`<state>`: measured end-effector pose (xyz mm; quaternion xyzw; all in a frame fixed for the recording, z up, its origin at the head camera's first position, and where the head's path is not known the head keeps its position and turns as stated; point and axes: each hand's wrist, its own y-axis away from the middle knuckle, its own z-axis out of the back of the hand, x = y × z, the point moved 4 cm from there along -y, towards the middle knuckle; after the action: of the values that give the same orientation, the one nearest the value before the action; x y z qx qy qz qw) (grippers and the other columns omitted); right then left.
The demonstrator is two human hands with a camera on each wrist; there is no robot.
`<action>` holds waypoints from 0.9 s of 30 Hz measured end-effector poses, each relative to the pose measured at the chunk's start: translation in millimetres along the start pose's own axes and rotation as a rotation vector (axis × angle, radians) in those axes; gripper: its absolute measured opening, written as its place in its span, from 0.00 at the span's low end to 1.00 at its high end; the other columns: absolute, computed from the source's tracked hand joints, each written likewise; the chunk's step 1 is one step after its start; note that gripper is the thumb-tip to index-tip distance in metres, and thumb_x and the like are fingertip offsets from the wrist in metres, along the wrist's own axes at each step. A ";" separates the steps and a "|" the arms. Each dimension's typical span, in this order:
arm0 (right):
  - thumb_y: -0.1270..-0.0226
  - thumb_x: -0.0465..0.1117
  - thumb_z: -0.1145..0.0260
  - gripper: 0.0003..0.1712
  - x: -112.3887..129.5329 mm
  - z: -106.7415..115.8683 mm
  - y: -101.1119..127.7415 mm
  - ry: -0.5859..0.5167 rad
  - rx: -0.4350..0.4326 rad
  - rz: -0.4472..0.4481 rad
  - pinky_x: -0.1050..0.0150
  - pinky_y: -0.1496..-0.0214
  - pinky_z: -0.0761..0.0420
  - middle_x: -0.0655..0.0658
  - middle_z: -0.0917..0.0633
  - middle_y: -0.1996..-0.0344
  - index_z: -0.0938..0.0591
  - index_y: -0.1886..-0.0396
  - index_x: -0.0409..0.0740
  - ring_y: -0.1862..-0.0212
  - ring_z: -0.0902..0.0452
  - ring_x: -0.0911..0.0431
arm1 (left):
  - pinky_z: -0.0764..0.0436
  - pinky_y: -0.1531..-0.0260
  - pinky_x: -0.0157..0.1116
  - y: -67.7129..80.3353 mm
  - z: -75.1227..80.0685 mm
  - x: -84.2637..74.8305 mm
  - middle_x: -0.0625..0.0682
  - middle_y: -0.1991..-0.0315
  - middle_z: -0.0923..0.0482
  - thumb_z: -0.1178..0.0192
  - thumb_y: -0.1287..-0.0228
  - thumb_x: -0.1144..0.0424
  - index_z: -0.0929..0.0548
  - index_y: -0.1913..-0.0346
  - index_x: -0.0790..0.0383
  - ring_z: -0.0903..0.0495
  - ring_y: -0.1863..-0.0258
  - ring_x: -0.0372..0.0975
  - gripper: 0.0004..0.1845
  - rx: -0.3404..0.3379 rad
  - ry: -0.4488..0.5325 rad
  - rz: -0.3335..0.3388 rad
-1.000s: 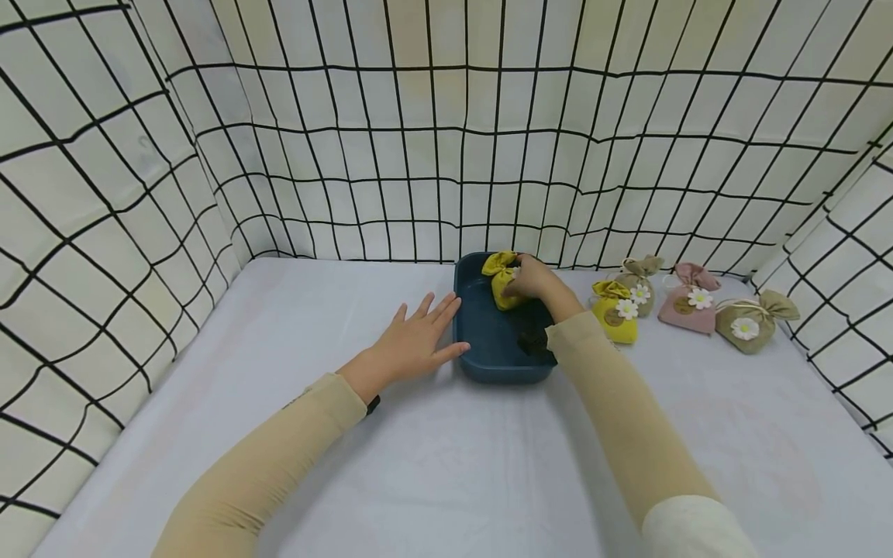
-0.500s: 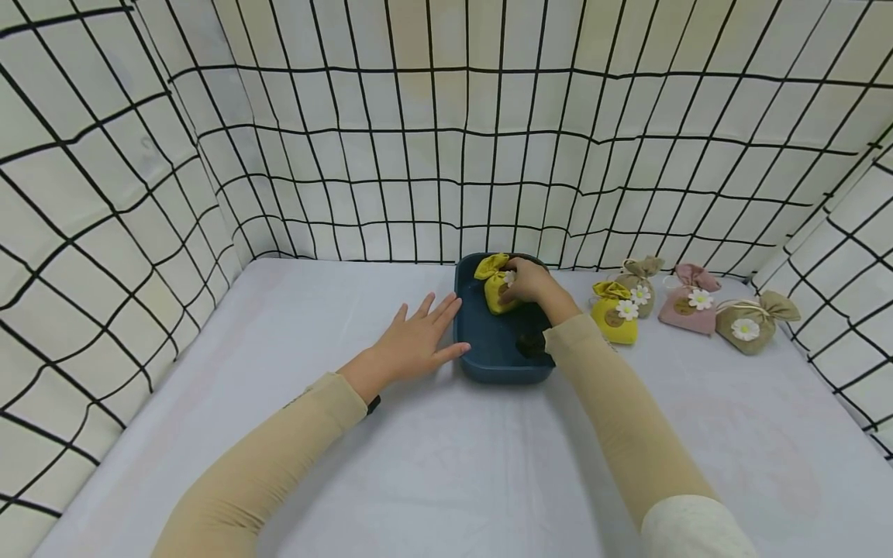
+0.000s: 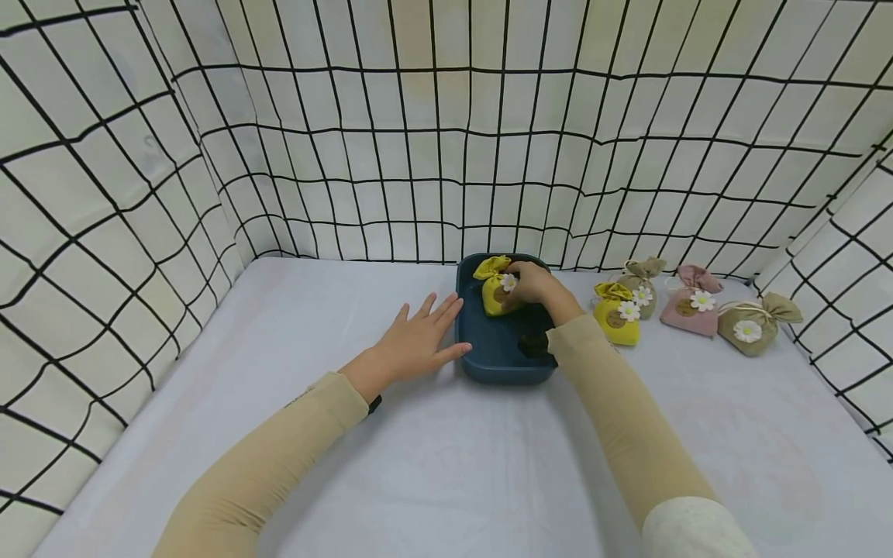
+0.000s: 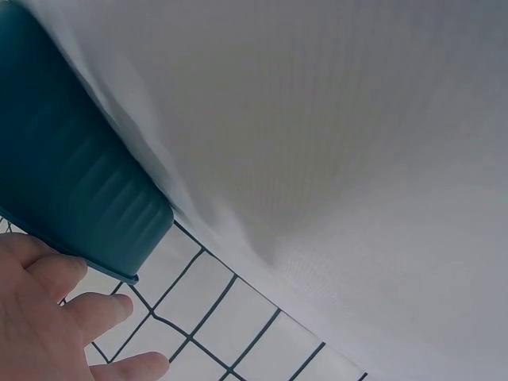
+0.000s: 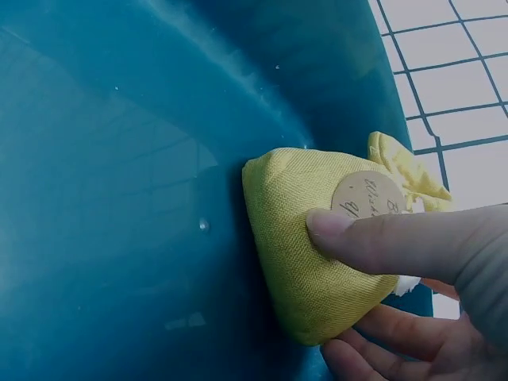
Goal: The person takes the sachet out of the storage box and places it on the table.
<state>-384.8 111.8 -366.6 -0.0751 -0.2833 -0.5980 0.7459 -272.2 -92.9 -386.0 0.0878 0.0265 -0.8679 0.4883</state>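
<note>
Two hands: shown at a blue tray (image 3: pixel 488 364).
Right hand (image 3: pixel 533 283): a yellow sachet (image 3: pixel 494 291) is pinched between thumb and fingers, inside the tray's far end.
Left hand (image 3: pixel 417 341): laid flat, fingers spread, against the tray's left wall.
Four sachets: set beside the tray, right.

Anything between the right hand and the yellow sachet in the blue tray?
Nothing visible. The right hand already grips the yellow sachet, thumb on its face, inside the blue tray. The left hand rests flat on the table against the tray's outer wall.
</note>
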 end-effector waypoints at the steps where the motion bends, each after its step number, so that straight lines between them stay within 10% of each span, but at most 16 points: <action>1: 0.37 0.39 0.23 0.45 0.3 -0.4 0.2 -0.001 0.000 -0.005 0.44 0.27 0.35 0.34 0.32 0.26 0.33 0.24 0.36 0.28 0.35 0.40 | 0.53 0.28 0.66 -0.2 -0.4 0.2 0.52 0.17 0.57 0.57 0.22 0.33 0.53 0.16 0.58 0.58 0.19 0.55 0.45 -0.003 0.000 -0.002; 27: 0.40 0.41 0.21 0.44 -3.3 -3.6 -0.1 -0.092 -0.039 0.024 0.46 0.29 0.32 0.33 0.27 0.31 0.30 0.27 0.35 0.33 0.30 0.40 | 0.53 0.28 0.66 -0.2 -0.8 1.4 0.52 0.16 0.58 0.57 0.22 0.33 0.54 0.16 0.57 0.59 0.19 0.54 0.45 0.001 -0.003 0.001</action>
<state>-384.1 112.9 -371.3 -0.1205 -0.3046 -0.5906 0.7375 -273.0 -93.9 -387.1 0.0868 0.0255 -0.8677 0.4887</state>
